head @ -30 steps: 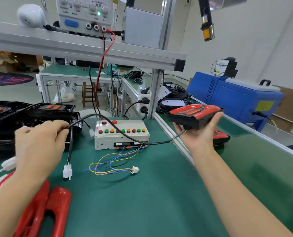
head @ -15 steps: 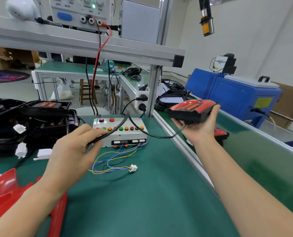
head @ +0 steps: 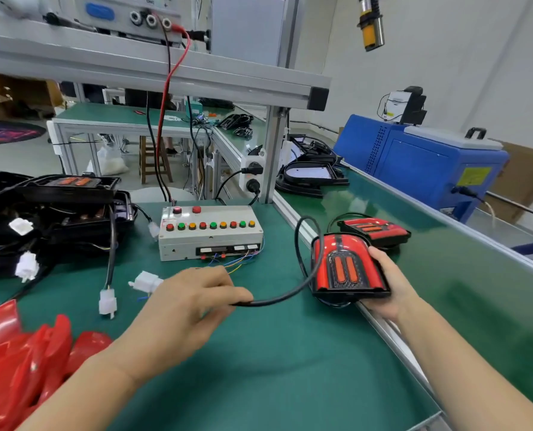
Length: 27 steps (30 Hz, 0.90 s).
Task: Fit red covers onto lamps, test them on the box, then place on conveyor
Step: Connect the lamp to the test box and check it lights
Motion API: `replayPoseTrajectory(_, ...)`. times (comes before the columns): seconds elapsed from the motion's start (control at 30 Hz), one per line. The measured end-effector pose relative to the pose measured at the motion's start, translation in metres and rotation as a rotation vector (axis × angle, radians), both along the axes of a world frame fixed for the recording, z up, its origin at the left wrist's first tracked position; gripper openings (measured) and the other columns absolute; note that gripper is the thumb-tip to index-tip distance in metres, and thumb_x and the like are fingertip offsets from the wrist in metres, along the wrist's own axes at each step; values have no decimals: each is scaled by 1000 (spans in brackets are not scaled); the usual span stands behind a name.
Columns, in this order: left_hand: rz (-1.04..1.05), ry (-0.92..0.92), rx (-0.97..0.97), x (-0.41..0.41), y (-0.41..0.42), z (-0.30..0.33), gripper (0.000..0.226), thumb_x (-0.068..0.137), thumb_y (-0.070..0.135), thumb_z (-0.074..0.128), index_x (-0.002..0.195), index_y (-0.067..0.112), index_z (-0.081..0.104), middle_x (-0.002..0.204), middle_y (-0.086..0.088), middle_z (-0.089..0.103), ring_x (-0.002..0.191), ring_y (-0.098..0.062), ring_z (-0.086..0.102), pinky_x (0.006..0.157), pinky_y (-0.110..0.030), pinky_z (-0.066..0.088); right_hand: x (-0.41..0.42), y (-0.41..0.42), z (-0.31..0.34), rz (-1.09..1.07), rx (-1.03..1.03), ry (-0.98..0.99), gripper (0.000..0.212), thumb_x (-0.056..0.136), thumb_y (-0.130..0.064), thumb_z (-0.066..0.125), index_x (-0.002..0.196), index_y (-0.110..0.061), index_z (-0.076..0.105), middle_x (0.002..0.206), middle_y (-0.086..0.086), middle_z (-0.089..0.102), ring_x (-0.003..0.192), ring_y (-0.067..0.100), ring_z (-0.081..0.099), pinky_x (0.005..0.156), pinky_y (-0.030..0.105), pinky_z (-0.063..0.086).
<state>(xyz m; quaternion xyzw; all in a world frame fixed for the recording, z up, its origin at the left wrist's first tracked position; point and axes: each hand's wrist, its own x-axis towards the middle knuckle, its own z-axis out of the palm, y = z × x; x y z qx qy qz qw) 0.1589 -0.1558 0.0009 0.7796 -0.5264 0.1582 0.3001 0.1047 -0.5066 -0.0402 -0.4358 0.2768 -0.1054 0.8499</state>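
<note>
Conveyor: green belt, right of counter. Test box: on counter. Red-covered lamp: at the conveyor's near edge, cupped from below by right hand, grip wrapped around it. Left hand: palm down, grip pinching the lamp's black cable.

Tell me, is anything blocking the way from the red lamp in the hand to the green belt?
Nothing visible blocks it. The right hand holds the red-covered black lamp at the silver rail edging the green conveyor belt. Another red-covered lamp lies on the belt just beyond, with bare belt beside it.
</note>
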Motion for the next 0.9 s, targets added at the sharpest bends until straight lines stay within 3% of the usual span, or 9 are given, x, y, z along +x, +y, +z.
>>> replayPoseTrajectory(0.13,-71,-65,39,-5,-11,-8,29,89,23,46,93,28,74,76,10,58,68,-6,42,65,-25,35,5,-5,-3,18,-151,93,35,93,-39,58,111,-9,67,100,16,73,78,27,71,72,39,55)
replayPoseTrajectory(0.3,-82,-111,85,-8,-17,-17,29,88,21,45,92,31,73,74,12,55,63,-10,48,66,-26,34,18,-1,-1,8,-340,184,33,94,-37,60,95,-6,69,85,13,75,67,23,72,64,33,55)
replayPoseTrajectory(0.5,-55,-115,73,-14,-21,-17,32,95,24,42,92,31,73,74,11,56,57,-12,42,61,-21,34,36,22,1,-10,-507,284,41,95,-44,56,86,-6,66,76,9,70,68,22,64,65,31,52)
replayPoseTrajectory(0.63,-35,-205,111,-18,-25,-17,26,74,8,67,87,29,75,70,9,57,56,-10,41,59,-20,31,38,27,5,23,-807,381,46,96,-45,53,67,-10,60,66,8,60,58,22,55,54,26,48)
replayPoseTrajectory(0.7,-25,-215,164,-19,-25,-20,33,64,3,76,84,29,75,70,9,58,55,-12,46,58,-21,35,36,25,8,24,-931,407,47,96,-47,52,69,-9,58,64,9,58,60,23,55,61,32,54)
replayPoseTrajectory(0.8,-17,-206,253,-22,-27,-25,49,46,-4,84,81,29,74,71,9,59,56,-13,53,59,-21,40,30,22,13,95,-988,457,42,98,-39,50,67,-12,51,50,1,52,51,20,50,53,23,49)
replayPoseTrajectory(0.9,-22,-262,326,-25,-31,-27,52,36,-5,79,76,28,73,70,10,58,59,-12,54,66,-20,30,23,22,20,117,-1087,480,26,97,-15,48,78,-1,58,73,19,56,70,23,50,70,32,48)
